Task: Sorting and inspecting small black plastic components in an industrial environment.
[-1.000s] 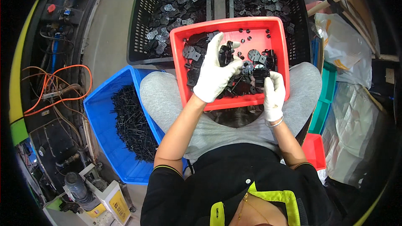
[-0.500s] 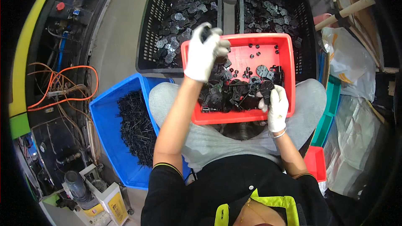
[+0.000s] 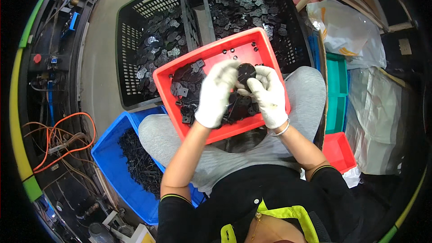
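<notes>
A red tray (image 3: pixel 211 56) rests on my lap, holding several small dark metal parts. Both gloved hands meet over its middle. My left hand (image 3: pixel 216 92) and my right hand (image 3: pixel 267 94) together pinch a round black part (image 3: pixel 246 71) held just above the tray. The fingers of both hands close around that part.
Two black slotted crates (image 3: pixel 135 63) full of grey metal pieces stand ahead of the tray. A blue bin (image 3: pixel 112 153) of thin black pins sits at my left knee. Green and red bins (image 3: pixel 336 108) and plastic bags lie to the right. Orange cable (image 3: pixel 58 139) coils on the left.
My left hand came back from the crate on the far side to the tray's middle and joined the right hand on a round black part. The view shifted, so the tray sits tilted.
</notes>
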Available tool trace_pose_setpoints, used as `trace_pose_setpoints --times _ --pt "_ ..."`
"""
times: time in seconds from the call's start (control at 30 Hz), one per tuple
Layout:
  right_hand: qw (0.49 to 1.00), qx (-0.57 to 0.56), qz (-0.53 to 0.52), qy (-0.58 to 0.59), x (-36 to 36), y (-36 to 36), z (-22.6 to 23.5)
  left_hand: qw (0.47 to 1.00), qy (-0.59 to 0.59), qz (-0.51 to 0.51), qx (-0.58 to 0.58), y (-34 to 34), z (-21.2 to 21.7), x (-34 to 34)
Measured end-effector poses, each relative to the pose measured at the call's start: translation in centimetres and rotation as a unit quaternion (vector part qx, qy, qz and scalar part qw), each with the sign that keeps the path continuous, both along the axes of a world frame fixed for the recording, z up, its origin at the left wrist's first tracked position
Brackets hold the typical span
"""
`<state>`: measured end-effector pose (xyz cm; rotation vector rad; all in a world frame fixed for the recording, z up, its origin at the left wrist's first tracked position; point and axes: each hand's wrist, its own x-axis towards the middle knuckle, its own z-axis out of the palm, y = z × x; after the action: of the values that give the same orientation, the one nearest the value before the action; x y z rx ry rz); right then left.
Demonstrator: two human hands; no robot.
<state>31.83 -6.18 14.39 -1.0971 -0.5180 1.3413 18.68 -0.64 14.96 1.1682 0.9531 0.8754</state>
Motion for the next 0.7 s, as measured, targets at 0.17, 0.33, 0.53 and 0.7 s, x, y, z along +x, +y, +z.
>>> trace_pose_setpoints --times 0.17,0.33,0.53,0.7 --pt "0.979 0.046 0.030 -0.196 1.7 -0.4 -1.9 0.991 -0.009 0.073 -0.109 -1.6 -0.4 2.7" --pt "0.798 0.140 -0.162 -0.563 13.4 4.8 -0.6 0.948 -0.241 0.086 -0.190 -1.6 -2.0 1.9" --pt "0.451 0.132 -0.263 -0.842 31.8 15.6 0.4 0.955 -0.209 0.068 -0.201 -0.6 -0.1 3.7" --pt "0.346 -0.002 -0.074 -0.935 37.8 18.9 2.2 0.960 -0.188 0.035 -0.204 0.0 1.2 5.6"
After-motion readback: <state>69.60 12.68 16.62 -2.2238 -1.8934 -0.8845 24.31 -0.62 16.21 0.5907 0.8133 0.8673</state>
